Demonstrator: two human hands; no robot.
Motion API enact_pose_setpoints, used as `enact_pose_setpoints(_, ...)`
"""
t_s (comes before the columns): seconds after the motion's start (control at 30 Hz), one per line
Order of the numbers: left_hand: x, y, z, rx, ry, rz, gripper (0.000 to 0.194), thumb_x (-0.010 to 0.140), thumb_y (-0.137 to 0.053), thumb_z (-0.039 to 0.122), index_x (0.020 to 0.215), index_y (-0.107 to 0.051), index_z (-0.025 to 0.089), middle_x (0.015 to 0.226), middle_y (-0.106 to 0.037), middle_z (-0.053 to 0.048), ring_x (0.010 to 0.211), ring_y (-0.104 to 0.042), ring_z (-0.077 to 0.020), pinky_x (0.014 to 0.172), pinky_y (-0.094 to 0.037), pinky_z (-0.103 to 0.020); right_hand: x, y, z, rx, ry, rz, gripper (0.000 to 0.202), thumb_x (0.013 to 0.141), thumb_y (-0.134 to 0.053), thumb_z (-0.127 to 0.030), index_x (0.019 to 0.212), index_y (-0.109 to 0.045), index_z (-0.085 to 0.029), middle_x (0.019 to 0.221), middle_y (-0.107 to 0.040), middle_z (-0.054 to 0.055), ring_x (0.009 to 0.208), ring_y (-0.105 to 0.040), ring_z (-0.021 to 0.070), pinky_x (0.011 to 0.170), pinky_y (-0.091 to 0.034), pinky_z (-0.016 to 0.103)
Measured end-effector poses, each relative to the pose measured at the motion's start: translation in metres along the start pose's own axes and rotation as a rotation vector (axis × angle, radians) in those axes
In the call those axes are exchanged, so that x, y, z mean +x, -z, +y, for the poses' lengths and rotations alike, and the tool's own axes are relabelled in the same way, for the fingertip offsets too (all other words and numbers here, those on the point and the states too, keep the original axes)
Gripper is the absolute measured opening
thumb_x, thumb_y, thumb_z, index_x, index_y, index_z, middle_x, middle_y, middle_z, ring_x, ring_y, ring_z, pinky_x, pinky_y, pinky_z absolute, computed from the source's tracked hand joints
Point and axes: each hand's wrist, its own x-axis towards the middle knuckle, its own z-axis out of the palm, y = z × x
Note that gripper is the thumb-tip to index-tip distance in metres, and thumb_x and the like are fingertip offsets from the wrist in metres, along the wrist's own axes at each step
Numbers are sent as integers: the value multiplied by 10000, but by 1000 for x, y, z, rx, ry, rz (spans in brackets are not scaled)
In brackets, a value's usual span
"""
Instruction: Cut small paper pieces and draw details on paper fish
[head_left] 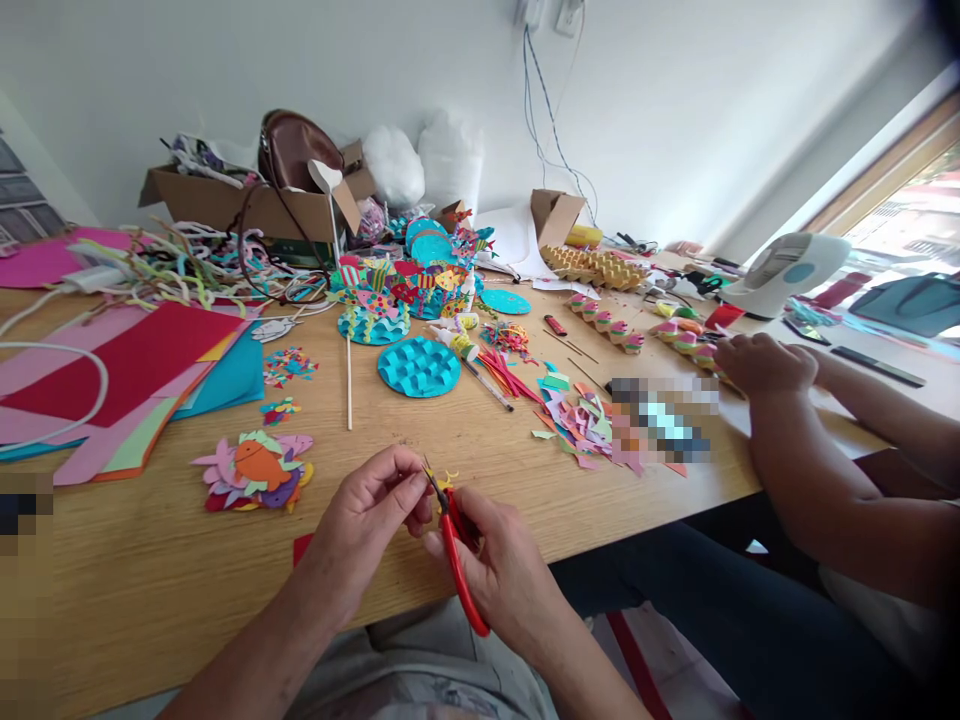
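Observation:
My right hand [504,560] is closed around red-handled pliers [452,548], whose thin pointed jaws reach up to my left fingertips. My left hand [384,495] is pinched shut beside those jaws; whatever lies between its fingers is too small to make out. Small yellow scraps [448,480] show just behind the pliers. A red piece of paper [301,547] sticks out from under my left wrist. To the left on the table is a pile of paper fish cutouts [259,468], an orange one on top.
Coloured paper sheets [135,370] cover the left side. Blue egg-carton discs [418,366] and decorated fish pieces stand mid-table. Paper scraps [577,425] lie to the right. Another person's hand [765,362] reaches over a painted carton strip [686,345]. A white stick [349,385] stands upright.

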Motion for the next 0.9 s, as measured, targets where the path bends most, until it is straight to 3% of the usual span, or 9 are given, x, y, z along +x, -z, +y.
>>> enact_pose_setpoints(0.33, 1, 1, -3, 39, -16, -40, 121, 797, -546, 264, 713, -558, 178, 598, -546, 39, 559, -500, -93, 535, -419, -197, -1, 0, 7, -12, 28, 41, 321, 792, -558, -384, 606, -377, -196, 542, -357, -63, 498, -302, 80, 473, -231, 193)
enact_pose_setpoints(0.9, 2, 7, -5, 96, -39, -1, 114, 804, -528, 270, 739, -549, 178, 575, -542, 44, 552, -480, -87, 522, -401, -185, -4, 4, 11, -87, 34, 5, 394, 799, -540, -449, 573, -333, -200, 508, -323, -66, 473, -280, 75, 454, -215, 189)
